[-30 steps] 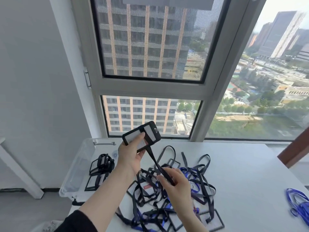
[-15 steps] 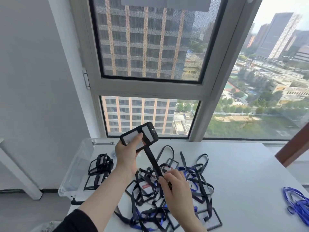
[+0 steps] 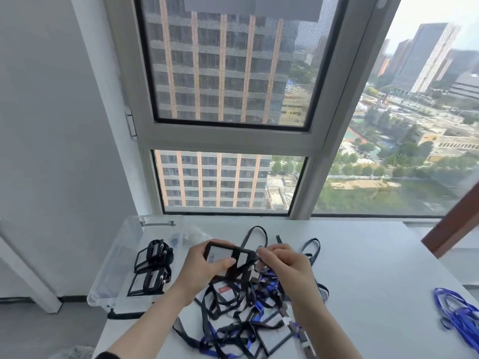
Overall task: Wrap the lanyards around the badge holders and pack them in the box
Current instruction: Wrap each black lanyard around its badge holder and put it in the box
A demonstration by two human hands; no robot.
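A person stands at a white table (image 3: 363,255) beneath a large window (image 3: 228,73) that looks out on city towers. Their left hand (image 3: 201,268) grips a black-framed clear plastic badge holder (image 3: 228,256), thumb pressed on its front, held level just above the table. One band of black fabric lanyard (image 3: 234,255) already crosses the holder. The right hand (image 3: 287,263), just beside the holder's right end, has its fingers pinched on the strap. Below both hands lies a tangled heap of black and blue lanyards with more badge holders (image 3: 241,314). At the table's left edge sits a clear plastic box (image 3: 114,260), and inside it lie two wrapped black badge holders (image 3: 151,268), one behind the other. A separate bundle of blue lanyards (image 3: 458,314) rests near the right edge, well apart from the heap.
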